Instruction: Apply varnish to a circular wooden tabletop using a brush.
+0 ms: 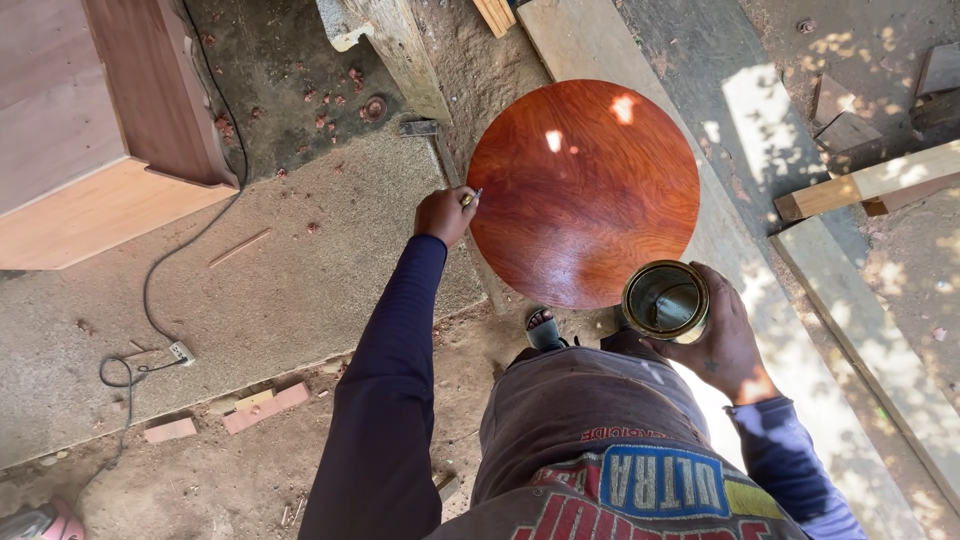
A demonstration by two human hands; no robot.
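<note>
Glossy reddish-brown round tabletop (585, 190)

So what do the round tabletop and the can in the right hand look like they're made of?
The round tabletop looks like wood under a glossy reddish-brown coat: grain lines show and sunlight glints off it. The can, held in the right hand, looks like metal: a thin, dull, shiny rim with a greyish, stained inside.

I see a dirt and concrete floor (300, 270) in dappled sunlight, a plywood cabinet (90, 130) far left, planks (860, 330) right, a black cable (170, 270) trailing left.
</note>
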